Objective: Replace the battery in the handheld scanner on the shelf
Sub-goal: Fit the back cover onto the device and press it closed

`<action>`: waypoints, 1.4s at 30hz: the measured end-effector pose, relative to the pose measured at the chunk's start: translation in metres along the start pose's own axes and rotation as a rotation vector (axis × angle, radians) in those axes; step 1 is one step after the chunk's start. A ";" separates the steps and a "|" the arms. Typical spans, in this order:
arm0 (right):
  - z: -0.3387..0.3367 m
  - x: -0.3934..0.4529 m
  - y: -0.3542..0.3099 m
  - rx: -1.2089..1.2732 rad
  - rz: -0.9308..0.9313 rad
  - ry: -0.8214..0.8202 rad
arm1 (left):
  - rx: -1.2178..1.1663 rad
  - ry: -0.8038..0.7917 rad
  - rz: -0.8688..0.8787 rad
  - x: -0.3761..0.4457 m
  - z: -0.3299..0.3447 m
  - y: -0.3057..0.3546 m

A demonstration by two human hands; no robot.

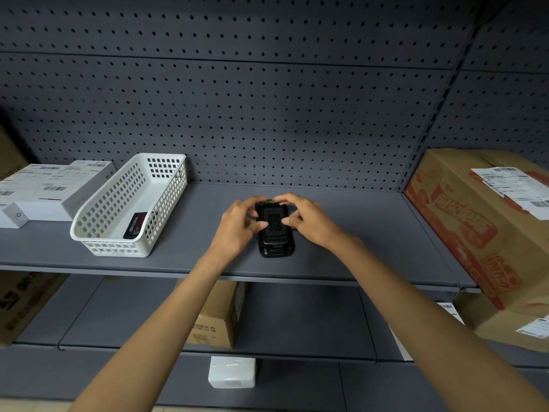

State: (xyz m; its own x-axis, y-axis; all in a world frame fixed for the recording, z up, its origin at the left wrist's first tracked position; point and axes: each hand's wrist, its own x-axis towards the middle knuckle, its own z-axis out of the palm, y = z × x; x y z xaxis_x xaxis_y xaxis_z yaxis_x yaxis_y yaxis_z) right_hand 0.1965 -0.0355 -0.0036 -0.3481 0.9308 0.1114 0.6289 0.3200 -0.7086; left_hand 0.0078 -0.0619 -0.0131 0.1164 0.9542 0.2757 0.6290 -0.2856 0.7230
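Scanner (274, 230): black handheld unit lying back-up on the grey shelf (356, 227), between both hands; flat placement lets the shelf take the weight so both hands are free to work the back panel.
Left grip (239, 224): left hand curled round the scanner's left edge, thumb laid on the back panel, fingers reaching to the top end; looks like it pins the body so it can't slide.
Right grip (309, 221): right hand mirrors it on the right edge, thumb tip on the panel, forefinger hooked over the top end near a small yellow-green spot; probably feeling for the latch or cover lip.
Grip state: both partly closed on the scanner, pinching its sides; nothing else held.
Step, judged: opening or releasing the battery cover; cannot tell if the cover is loose yet, thumbs hide the seam.
Spare battery (137, 226): dark labelled pack, likely the replacement, leaning in the white basket (89, 230), to the left of the left grip, well apart; parked there to stay within reach and not roll.
White boxes (44, 188): further left of the basket, not involved.
Cardboard carton (481, 221): far right of the right grip, clear of the work.
Risk: cover may pop off and skid on the smooth shelf.
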 end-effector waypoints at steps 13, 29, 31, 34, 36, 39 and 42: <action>0.000 0.002 -0.001 -0.070 0.018 -0.035 | 0.000 -0.010 -0.001 0.001 0.001 -0.001; 0.006 0.000 -0.001 -0.148 0.032 -0.066 | -0.036 -0.045 -0.035 0.000 0.004 -0.006; 0.005 0.000 -0.001 -0.154 0.029 -0.066 | -0.034 -0.048 -0.036 0.000 0.005 -0.006; 0.006 -0.001 0.000 -0.148 0.019 -0.058 | -0.039 -0.054 -0.040 -0.001 0.005 -0.006; 0.007 -0.002 0.001 -0.149 0.007 -0.053 | -0.038 -0.060 -0.037 -0.002 0.004 -0.005; 0.007 -0.003 0.000 -0.154 -0.005 -0.047 | -0.027 -0.068 -0.023 -0.003 0.004 -0.005; 0.008 -0.004 -0.001 -0.154 -0.011 -0.041 | -0.024 -0.071 -0.016 -0.005 0.005 -0.005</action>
State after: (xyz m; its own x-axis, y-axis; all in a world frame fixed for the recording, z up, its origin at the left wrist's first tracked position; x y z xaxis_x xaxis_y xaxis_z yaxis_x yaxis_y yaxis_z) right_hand 0.1922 -0.0411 -0.0091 -0.3820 0.9200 0.0878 0.7229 0.3567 -0.5918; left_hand 0.0078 -0.0647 -0.0215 0.1616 0.9623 0.2190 0.6128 -0.2718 0.7420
